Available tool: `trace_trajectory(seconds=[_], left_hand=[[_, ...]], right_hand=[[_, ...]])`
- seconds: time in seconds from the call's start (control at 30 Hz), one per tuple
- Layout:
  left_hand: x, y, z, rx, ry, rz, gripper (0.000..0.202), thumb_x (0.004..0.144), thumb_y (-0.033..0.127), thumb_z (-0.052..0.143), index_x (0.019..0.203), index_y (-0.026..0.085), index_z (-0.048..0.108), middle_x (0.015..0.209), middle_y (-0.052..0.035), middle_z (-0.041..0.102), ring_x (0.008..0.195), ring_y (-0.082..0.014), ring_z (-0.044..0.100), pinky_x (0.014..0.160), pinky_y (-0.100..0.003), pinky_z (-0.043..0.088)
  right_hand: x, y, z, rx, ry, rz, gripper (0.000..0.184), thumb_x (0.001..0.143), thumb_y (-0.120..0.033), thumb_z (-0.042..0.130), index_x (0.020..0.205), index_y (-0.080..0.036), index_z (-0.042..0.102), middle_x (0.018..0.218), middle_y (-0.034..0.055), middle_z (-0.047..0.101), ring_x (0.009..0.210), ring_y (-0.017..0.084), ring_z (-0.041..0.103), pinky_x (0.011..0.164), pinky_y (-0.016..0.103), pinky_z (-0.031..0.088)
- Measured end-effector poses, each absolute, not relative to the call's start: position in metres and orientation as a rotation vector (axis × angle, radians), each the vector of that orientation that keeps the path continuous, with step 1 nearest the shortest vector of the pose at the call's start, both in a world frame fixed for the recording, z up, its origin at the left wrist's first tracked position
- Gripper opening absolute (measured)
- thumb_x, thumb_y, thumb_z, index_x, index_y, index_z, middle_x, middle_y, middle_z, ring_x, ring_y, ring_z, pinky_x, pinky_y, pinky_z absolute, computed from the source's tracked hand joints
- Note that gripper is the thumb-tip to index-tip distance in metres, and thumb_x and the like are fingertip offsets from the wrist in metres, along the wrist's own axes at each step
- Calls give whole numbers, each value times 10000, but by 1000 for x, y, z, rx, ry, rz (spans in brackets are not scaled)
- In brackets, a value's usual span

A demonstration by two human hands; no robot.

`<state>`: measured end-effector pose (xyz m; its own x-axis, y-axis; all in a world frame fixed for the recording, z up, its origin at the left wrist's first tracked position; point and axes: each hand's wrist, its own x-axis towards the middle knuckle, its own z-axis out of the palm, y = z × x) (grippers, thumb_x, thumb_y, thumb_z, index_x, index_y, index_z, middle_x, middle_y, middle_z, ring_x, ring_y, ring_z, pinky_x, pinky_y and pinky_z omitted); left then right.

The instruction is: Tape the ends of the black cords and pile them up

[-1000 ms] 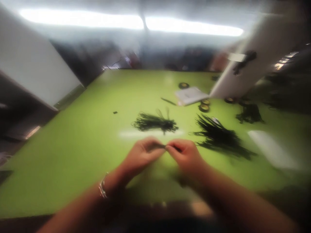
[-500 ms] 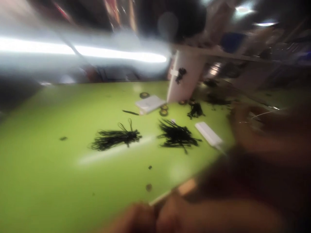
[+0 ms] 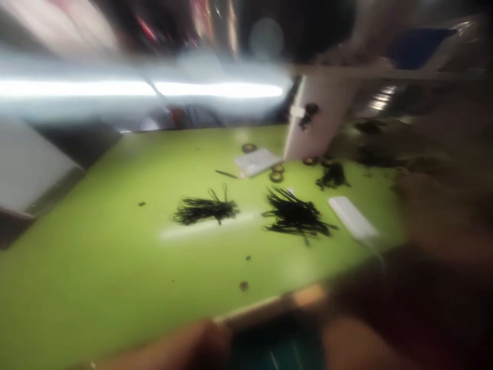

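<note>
The whole view is smeared by motion. At the bottom edge a blurred skin-toned shape, my left hand (image 3: 192, 344), lies below the near edge of the green table (image 3: 96, 267). Another blurred shape at the lower right, my right hand (image 3: 358, 344), is just as smeared. No fingers can be made out on either one. On the table lie a bundle of black cords (image 3: 204, 209) and a larger black bundle (image 3: 295, 216), both well beyond my hands.
A white flat strip (image 3: 352, 218) lies right of the bundles. Further back are a white pad (image 3: 257, 161), small round rolls (image 3: 276, 176), a smaller black tuft (image 3: 332, 177) and a leaning white panel (image 3: 321, 118). A dark blurred mass fills the right side.
My hands, pinched together over the table a second ago, have dropped to the bottom edge. The view has swung upward and to the side, then back a little to the left.
</note>
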<state>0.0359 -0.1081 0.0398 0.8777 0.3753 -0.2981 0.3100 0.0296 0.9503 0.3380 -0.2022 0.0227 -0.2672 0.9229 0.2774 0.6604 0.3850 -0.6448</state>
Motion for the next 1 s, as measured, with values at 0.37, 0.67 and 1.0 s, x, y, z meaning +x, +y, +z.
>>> trace_trajectory(seconds=[0.37,0.67,1.0], left_hand=[[59,-18,-8,985,869,895,259,755,339,753,654,140,623,532,27,492,498,-81,413,503,-230,308],[43,-7,-27,955,981,909,298,690,394,781,723,131,644,563,33,525,474,-65,406,458,-204,280],[41,-6,-32,1150,978,877,301,726,445,719,689,154,657,558,35,507,499,-87,386,482,-221,305]], right_hand=[[378,-52,6,-1612,-1928,-112,329,945,-347,467,1102,-152,681,1041,134,715,979,274,638,900,469,491],[270,10,10,-1358,-2041,192,140,885,-224,579,848,-188,709,822,48,712,812,180,631,793,312,484],[204,84,-5,-1628,-2276,230,111,784,-136,645,721,-172,729,776,76,651,819,198,561,748,295,399]])
